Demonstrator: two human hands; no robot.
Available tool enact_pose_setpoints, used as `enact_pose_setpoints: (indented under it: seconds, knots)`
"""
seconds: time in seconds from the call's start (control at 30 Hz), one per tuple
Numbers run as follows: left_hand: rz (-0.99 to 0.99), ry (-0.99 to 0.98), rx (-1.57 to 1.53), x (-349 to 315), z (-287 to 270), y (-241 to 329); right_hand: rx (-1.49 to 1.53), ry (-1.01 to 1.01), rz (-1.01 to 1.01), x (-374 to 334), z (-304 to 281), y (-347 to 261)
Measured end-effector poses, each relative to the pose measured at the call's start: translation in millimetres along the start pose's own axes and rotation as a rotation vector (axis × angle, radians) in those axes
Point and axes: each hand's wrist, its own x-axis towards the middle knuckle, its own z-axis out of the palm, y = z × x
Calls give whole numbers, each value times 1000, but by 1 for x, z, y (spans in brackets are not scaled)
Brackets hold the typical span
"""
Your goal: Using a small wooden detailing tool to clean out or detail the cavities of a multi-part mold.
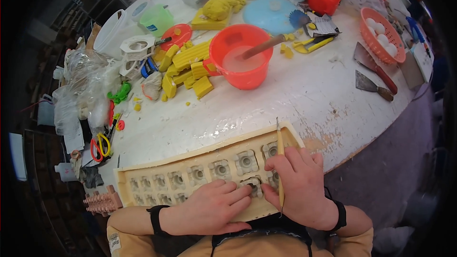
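A long cream tray-like mould (166, 165) lies in front of me, with two rows of grey moulded pieces (246, 161) that have round hollows. My left hand (209, 208) rests over its near edge, fingers bent and fingertips pressed against one grey piece (253, 184) in the near row. Beside that same piece, my right hand (300, 188) has its thumb close to it. A thin modelling tool (281, 169) with a wooden handle and metal tips is held upright in my right hand. Both hands partly cover the near row.
Beyond the mould stands a red jug (245, 74) of pale liquid with a stick in it. Yellow clay blocks (190, 69) lie left of it. Scissors (101, 147) and plastic bags (88, 85) are at left. Scrapers (373, 85) and a basket of white balls (382, 38) sit right.
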Motion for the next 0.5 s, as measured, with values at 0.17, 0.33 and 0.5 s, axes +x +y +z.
enact_pose_setpoints:
  seconds: [0.17, 0.33, 0.5]
  knots:
    - [3, 19, 14, -3, 1, -2, -79, 39, 1, 2, 15, -1]
    - [-8, 45, 41, -10, 3, 0, -102, 70, -4, -2, 18, 1]
    - [-19, 30, 68, -13, 2, 1, -107, 99, 6, -3, 16, 3]
